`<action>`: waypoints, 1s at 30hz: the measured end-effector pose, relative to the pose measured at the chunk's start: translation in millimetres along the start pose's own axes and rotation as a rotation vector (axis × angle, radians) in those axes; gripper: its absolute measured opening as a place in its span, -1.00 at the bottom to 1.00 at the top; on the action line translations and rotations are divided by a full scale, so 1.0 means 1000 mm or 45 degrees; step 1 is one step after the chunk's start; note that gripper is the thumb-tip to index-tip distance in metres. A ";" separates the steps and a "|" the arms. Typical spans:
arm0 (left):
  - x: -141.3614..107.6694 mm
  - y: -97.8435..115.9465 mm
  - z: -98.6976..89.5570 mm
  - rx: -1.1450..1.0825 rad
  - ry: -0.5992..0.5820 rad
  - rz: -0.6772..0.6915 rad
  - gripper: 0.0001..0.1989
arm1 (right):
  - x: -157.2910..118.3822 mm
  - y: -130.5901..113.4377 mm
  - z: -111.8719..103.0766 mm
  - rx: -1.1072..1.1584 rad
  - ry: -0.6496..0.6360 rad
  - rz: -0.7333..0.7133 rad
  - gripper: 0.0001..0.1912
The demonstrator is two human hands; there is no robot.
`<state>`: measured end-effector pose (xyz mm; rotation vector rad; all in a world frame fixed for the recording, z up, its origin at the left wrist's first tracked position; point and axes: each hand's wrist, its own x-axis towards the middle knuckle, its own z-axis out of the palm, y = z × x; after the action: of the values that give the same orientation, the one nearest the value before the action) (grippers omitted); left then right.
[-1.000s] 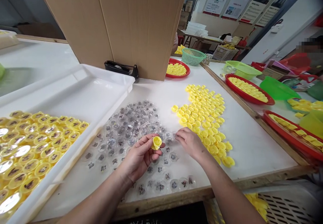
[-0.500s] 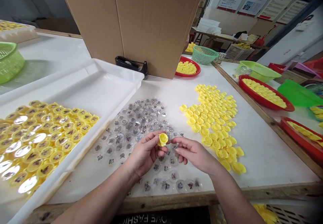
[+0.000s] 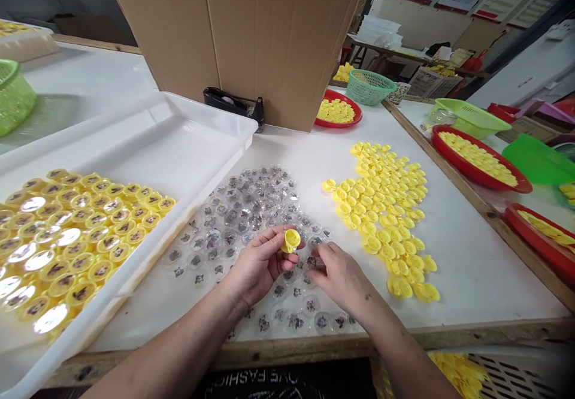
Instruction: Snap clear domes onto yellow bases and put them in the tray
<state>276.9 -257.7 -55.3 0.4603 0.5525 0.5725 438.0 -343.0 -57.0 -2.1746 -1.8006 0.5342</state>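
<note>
My left hand (image 3: 265, 261) pinches a small yellow plastic cup-shaped piece (image 3: 291, 241), its hollow side turned up towards me. Just to the right, my right hand (image 3: 336, 276) is low over the clear round discs (image 3: 242, 216), thumb and fingers apart; its fingertips are partly hidden among them. These discs carry small dark printed pictures and lie scattered under both hands. Loose yellow pieces (image 3: 386, 207) lie heaped beyond my right hand. In the white tray (image 3: 211, 123) at the left are rows of yellow pieces with pictured discs in them (image 3: 83, 240).
A tall cardboard sheet (image 3: 251, 39) stands at the back, with a black tape dispenser (image 3: 233, 104) before it. Red plates (image 3: 483, 158) of yellow pieces and green baskets (image 3: 371, 86) stand behind and to the right. A wooden edge (image 3: 314, 351) borders the table's front.
My right hand has drawn away from the yellow piece and dropped down to the discs. The left hand still holds the piece. The view has shifted slightly.
</note>
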 end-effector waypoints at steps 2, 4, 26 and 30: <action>0.000 0.000 0.000 -0.004 0.009 0.000 -0.77 | -0.002 0.000 -0.004 0.071 0.020 -0.036 -0.84; 0.000 -0.001 0.000 -0.006 0.014 0.000 -0.77 | -0.006 -0.001 -0.013 0.188 0.068 -0.065 -0.78; -0.004 -0.007 0.001 0.132 -0.260 -0.171 -0.69 | 0.008 -0.021 -0.051 0.785 0.000 -0.532 -0.75; -0.006 -0.006 0.003 0.158 -0.239 -0.120 -0.72 | 0.007 -0.024 -0.053 0.652 0.022 -0.564 -0.73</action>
<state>276.7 -266.5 -54.1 0.5960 0.4289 0.4014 441.7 -329.8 0.3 -1.3931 -1.8080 0.7591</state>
